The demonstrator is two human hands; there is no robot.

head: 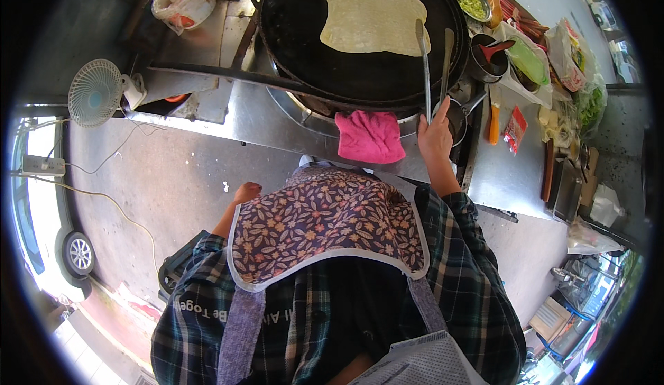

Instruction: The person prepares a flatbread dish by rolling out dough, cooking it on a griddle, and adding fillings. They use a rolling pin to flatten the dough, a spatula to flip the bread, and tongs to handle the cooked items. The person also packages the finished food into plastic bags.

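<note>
My right hand (437,135) grips long metal tongs (427,81) by the lower end, index finger stretched along one arm. The tong arms stand apart: one tip overlaps the right edge of a pale flatbread (373,22), the other is to the right over bare griddle. I cannot tell if the tip touches the bread. The roughly rectangular bread lies flat on a big round black griddle (358,79). A pink cloth (369,137) is draped at the griddle's near edge. My left hand (248,192) hangs low beside my floral apron (321,219), its fingers partly hidden.
Left of the griddle are a bucket of eggs (181,1) and a small fan (95,93). At right are a bowl of chopped greens (472,5), a pot with a red ladle (487,68), an orange-handled tool (494,124), a red packet (515,131) and plastic bags (570,58).
</note>
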